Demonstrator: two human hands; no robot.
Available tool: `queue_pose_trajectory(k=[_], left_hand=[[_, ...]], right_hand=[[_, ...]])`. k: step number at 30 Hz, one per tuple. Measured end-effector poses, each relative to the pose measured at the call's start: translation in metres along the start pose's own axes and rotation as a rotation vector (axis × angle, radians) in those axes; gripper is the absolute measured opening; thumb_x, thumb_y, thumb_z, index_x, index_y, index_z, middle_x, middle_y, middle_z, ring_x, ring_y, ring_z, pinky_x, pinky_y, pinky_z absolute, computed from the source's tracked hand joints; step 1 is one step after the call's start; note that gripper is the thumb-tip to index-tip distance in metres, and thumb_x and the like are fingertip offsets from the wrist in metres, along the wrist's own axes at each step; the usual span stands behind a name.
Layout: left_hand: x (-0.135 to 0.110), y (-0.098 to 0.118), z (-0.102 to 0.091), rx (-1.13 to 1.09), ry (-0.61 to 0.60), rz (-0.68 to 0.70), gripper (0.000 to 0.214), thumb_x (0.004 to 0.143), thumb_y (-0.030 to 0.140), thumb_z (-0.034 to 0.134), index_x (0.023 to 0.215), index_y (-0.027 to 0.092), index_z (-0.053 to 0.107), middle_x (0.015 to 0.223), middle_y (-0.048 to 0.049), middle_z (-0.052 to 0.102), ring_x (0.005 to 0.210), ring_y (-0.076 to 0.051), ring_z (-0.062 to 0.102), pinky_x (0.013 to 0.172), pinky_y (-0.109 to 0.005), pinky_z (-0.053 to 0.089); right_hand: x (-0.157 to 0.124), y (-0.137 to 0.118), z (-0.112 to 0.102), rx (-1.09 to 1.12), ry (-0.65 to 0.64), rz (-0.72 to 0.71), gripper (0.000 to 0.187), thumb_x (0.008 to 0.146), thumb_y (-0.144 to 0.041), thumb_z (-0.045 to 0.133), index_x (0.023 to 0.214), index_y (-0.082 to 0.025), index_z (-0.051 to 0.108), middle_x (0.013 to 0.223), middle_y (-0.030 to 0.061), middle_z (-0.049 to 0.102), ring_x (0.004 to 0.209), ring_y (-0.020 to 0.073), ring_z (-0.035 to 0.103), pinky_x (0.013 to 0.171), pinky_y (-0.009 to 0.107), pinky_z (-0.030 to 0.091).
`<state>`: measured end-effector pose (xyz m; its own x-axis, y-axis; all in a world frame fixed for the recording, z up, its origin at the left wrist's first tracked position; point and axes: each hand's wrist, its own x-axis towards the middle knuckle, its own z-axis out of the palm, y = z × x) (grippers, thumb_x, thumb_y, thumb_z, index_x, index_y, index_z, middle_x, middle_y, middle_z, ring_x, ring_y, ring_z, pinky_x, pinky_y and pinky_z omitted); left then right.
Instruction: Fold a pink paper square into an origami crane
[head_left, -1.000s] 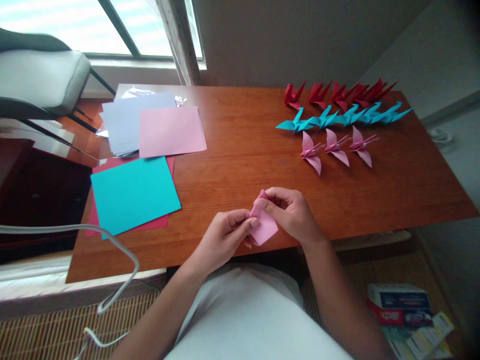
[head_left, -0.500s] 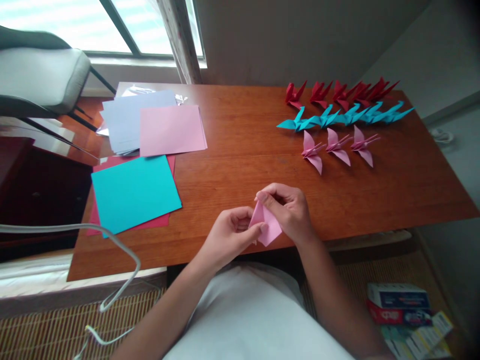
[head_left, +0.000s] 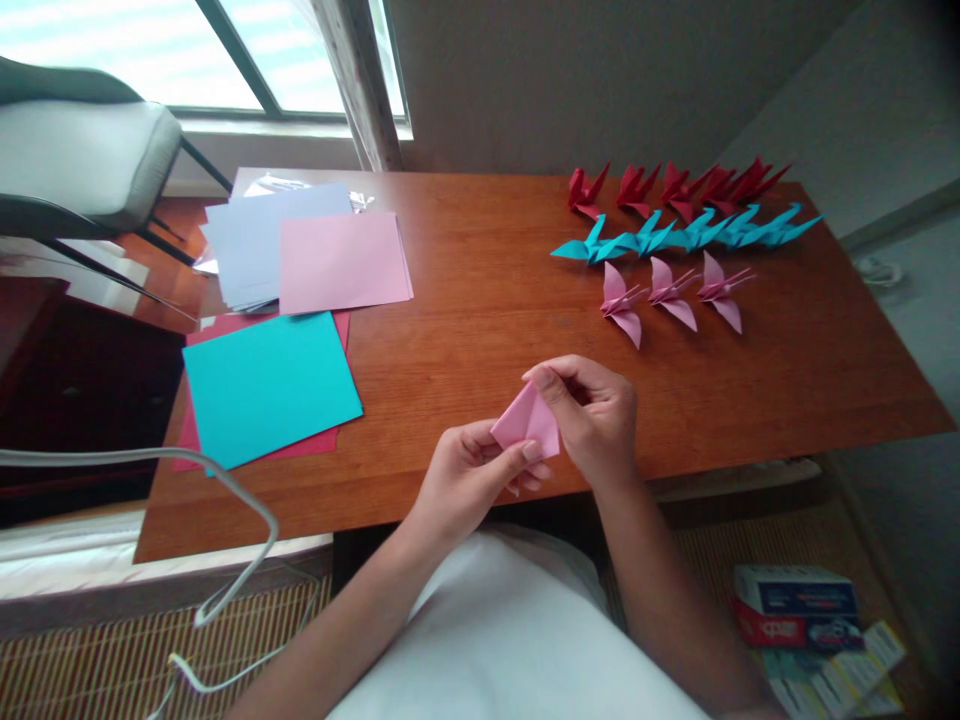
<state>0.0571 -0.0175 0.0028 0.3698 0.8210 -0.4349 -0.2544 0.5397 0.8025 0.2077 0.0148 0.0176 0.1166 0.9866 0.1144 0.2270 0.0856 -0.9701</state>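
A small piece of folded pink paper (head_left: 527, 421), roughly diamond-shaped with a crease down its middle, is held above the table's front edge. My left hand (head_left: 480, 462) pinches its lower part, thumb on top and fingers underneath. At the upper right corner my right hand (head_left: 589, 410) grips it between thumb and index finger, the other fingers curled. Beyond the hands, to the right, stand several pink paper cranes (head_left: 621, 307), behind them a row of blue paper cranes (head_left: 596, 243), and at the back red paper cranes (head_left: 587, 192).
On the wooden table (head_left: 450, 350), pink sheets (head_left: 345, 262) and pale sheets (head_left: 255, 240) lie at the back left. A blue sheet (head_left: 274, 390) rests on red sheets (head_left: 187, 440). A white cable (head_left: 255, 500) loops at front left; boxes (head_left: 795, 600) stand low right.
The folded pink paper has turned and shifted slightly up and to the right. My right hand has moved up and right with it; my left hand still pinches its lower part.
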Motion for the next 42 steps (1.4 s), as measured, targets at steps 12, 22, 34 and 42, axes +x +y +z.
queue_pose_trajectory(k=[12,22,34,42], left_hand=[[0.000,0.001,-0.006,0.120,0.072,0.115,0.033,0.088,0.046,0.075,0.084,0.013,0.074,0.076,-0.0071,0.079,0.062,-0.013,0.069,0.057,-0.019,0.050],[0.000,0.004,-0.009,0.154,0.025,0.142,0.042,0.088,0.053,0.072,0.073,0.014,0.069,0.065,-0.0037,0.069,0.059,-0.012,0.061,0.057,-0.021,0.048],[0.012,0.005,-0.008,0.263,0.397,0.383,0.033,0.091,0.047,0.071,0.076,0.017,0.071,0.066,-0.0001,0.066,0.060,-0.012,0.056,0.055,-0.021,0.046],[0.022,-0.003,-0.004,0.216,0.200,0.332,0.026,0.094,0.041,0.067,0.100,0.017,0.075,0.093,-0.0042,0.078,0.080,-0.018,0.071,0.073,-0.025,0.058]], right_hand=[[-0.004,0.018,-0.006,0.136,-0.210,0.180,0.036,0.089,-0.048,0.072,0.071,-0.020,0.061,0.063,-0.0039,0.049,0.057,0.0100,0.043,0.050,0.024,0.032],[-0.002,0.023,0.000,0.258,-0.075,0.166,0.038,0.087,-0.050,0.075,0.066,-0.022,0.060,0.059,-0.0042,0.047,0.050,0.0093,0.036,0.047,0.026,0.031],[-0.018,0.021,0.006,0.091,-0.047,0.119,0.030,0.085,-0.050,0.076,0.095,-0.024,0.064,0.079,-0.0004,0.064,0.071,0.0148,0.060,0.062,0.026,0.048],[-0.012,0.020,0.008,-0.387,0.046,-0.195,0.006,0.095,-0.026,0.064,0.090,-0.023,0.067,0.085,0.0043,0.067,0.075,0.0178,0.062,0.069,0.031,0.051]])
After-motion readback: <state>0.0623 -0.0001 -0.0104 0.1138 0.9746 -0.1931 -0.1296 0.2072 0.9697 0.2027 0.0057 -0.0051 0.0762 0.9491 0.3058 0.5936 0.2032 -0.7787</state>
